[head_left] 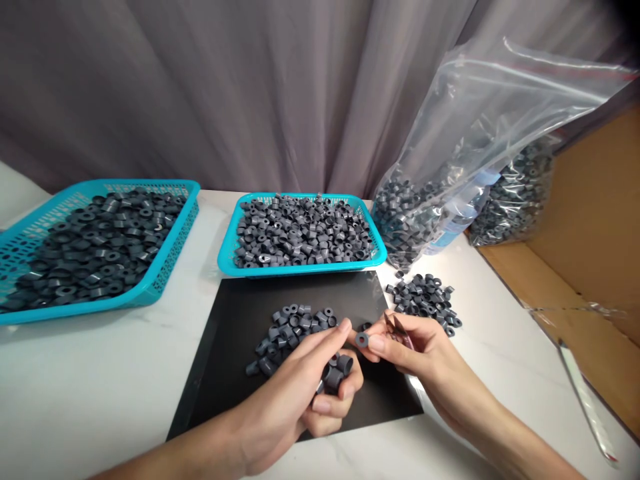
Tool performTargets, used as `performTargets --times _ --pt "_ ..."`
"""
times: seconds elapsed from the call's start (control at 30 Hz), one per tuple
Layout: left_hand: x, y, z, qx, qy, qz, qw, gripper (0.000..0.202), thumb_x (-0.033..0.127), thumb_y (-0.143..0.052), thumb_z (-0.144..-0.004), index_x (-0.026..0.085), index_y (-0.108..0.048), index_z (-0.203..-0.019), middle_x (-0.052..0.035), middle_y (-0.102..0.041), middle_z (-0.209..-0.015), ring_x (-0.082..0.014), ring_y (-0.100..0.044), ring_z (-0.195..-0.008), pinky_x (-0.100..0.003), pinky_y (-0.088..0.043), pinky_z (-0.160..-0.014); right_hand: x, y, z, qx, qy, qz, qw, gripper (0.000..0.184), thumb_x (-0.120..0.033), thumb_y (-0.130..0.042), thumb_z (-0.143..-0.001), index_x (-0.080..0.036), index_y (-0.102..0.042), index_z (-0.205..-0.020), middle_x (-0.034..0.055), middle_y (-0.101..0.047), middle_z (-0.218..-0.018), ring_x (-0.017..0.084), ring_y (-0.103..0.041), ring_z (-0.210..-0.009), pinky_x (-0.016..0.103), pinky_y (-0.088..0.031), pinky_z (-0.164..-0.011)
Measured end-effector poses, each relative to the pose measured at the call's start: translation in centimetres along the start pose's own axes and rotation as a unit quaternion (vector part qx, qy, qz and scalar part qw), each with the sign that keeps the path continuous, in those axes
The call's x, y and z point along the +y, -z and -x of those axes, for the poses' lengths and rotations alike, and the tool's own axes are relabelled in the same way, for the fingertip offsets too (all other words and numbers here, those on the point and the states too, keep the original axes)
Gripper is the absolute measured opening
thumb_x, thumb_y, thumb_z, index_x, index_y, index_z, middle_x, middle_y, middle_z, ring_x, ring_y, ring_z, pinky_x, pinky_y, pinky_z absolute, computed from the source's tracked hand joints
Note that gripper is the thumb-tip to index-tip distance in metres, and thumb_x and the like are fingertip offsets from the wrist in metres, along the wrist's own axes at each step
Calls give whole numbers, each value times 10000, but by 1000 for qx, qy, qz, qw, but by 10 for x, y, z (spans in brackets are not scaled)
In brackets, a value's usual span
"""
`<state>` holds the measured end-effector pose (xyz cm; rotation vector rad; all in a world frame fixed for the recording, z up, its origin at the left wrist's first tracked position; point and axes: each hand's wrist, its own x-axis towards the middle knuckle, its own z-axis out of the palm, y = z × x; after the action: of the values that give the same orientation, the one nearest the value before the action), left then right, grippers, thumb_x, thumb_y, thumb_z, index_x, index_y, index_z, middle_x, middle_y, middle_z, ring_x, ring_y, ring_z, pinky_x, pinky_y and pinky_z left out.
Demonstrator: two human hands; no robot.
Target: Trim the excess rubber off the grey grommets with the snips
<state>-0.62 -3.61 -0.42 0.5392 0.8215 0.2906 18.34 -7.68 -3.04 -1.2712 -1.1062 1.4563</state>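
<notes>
My left hand (305,390) is curled closed over the black mat (235,373), cupping several small grey rings in its palm, with thumb and forefinger reaching toward one ring (361,340). My right hand (413,347) pinches that same ring at its fingertips and also holds a thin tool like tweezers (397,328). A loose pile of grey rings (293,330) lies on the mat just beyond my left hand. A second small pile (425,303) lies on the white table right of the mat.
Two teal baskets (165,267) (227,257) full of grey rings stand behind the mat. Clear plastic bags (480,153) of rings lean at the back right. An open cardboard box (595,267) sits at the right edge. A grey curtain hangs behind.
</notes>
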Motion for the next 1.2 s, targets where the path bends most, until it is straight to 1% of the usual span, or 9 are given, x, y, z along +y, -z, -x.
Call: performTargets --times 0.1,0.2,0.3,0.4,0.53,0.67,0.83,0.97,1.2 --pt "3 1 1 -8 -5 -9 1000 360 524 -595 -956 188 -519 -851 87 -408 -627 -2 -187 -449 -149 -61 -407 0 -1 1 -31 -32 -42 998 234 -404 -733 -898 -181 -697 -840 -24 -594 -760 83 -364 -620 246 -250 -553" --pt "7 1 1 -13 -5 -19 1000 389 541 -627 -932 192 -494 -824 93 -365 -636 -7 -170 -469 -145 -62 -410 0 -1 1 -43 -34 -63 997 231 -398 -735 -901 -179 -694 -840 -35 -556 -741 77 -294 -600 257 -195 -539" --pt "9 0 2 -20 -11 -32 999 377 541 -678 -895 208 -500 -882 99 -358 -647 -14 -158 -481 -143 -63 -408 -1 -1 0 -43 -22 -57 997 224 -390 -721 -915 -179 -697 -843 -32 -565 -754 80 -305 -611 257 -215 -554" --pt "10 0 2 -31 -21 -43 998 382 531 -709 -874 219 -491 -904 102 -353 -649 -24 -153 -494 -143 -68 -406 0 0 -1 -37 1 -39 999 222 -389 -723 -913 -179 -706 -843 -16 -598 -787 90 -381 -654 251 -271 -588" --pt "9 1 3 -38 -25 -57 997 347 507 -667 -917 221 -473 -885 100 -336 -652 -33 -138 -500 -153 -64 -403 2 0 -3 -17 29 -18 999 228 -408 -747 -886 -185 -729 -840 2 -614 -796 122 -480 -722 254 -349 -645" --pt "10 1 2 -47 -30 -74 996 331 496 -606 -963 217 -462 -859 93 -337 -670 -34 -136 -500 -161 -74 -406 3 1 -4 -4 48 -3 999 222 -414 -770 -861 -196 -751 -822 2 -608 -789 133 -503 -732 263 -393 -685" --pt "11 0 3 -45 -43 -82 995 321 495 -592 -971 218 -470 -862 92 -316 -677 -37 -142 -498 -165 -88 -408 2 3 -3 -1 50 -4 999 194 -397 -784 -854 -217 -796 -925 2 -604 -824 126 -502 -757 256 -384 -683" --pt "10 1 4 -48 -57 -83 994 296 490 -608 -963 219 -505 -907 97 -308 -669 -37 -135 -498 -163 -93 -410 5 4 -1 -12 50 -24 998 226 -418 -721 -911 -229 -787 -1017 -20 -535 -751 89 -393 -646 248 -311 -590" --pt "13 1 3 -30 -54 -80 995 264 457 -581 -988 218 -497 -912 103 -339 -643 -32 -146 -482 -155 -95 -410 12 1 -3 1 64 -18 998 118 -348 -790 -854 -242 -790 -906 -35 -479 -706 87 -391 -643 253 -297 -596"
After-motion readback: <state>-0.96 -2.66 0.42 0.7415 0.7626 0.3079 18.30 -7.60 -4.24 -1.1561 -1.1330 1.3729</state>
